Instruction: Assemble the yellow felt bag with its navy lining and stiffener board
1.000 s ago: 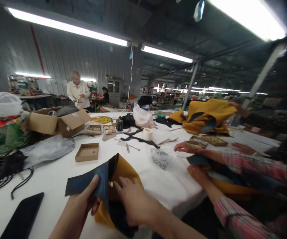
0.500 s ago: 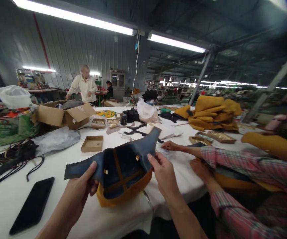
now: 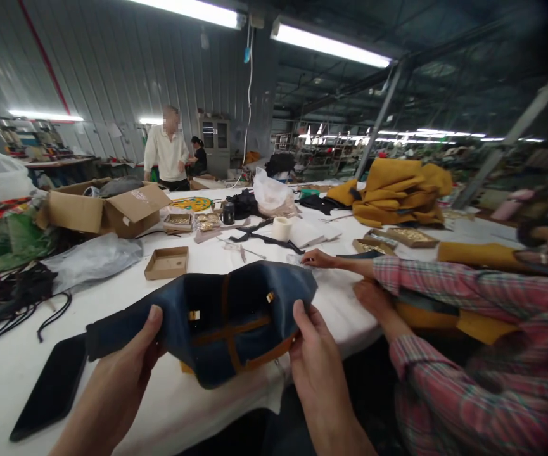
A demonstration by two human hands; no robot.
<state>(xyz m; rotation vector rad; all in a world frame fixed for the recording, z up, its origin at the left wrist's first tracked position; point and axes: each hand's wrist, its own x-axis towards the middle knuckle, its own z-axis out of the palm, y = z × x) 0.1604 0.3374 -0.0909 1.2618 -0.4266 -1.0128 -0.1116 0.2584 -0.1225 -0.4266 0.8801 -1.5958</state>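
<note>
My left hand (image 3: 121,370) and my right hand (image 3: 314,364) hold a dark blue bag piece (image 3: 216,320) with mustard-yellow trim, spread open just above the white table (image 3: 126,304). The left hand grips its left edge, the right hand its right edge. Two small gold clasps show on its inner face. A black phone (image 3: 50,389) lies flat to the left of my left hand.
A person in a plaid sleeve (image 3: 449,285) works at my right, hands on the table. A small open carton (image 3: 166,263), a grey plastic bag (image 3: 90,259), a large cardboard box (image 3: 105,212), black cords (image 3: 12,304) and stacked yellow bags (image 3: 400,193) lie around. Another person (image 3: 168,152) stands far back.
I have unfolded the blue piece from a bunched fold and stretched it wide between both hands, lifting it toward me. The neighbour's hands stay on the table.
</note>
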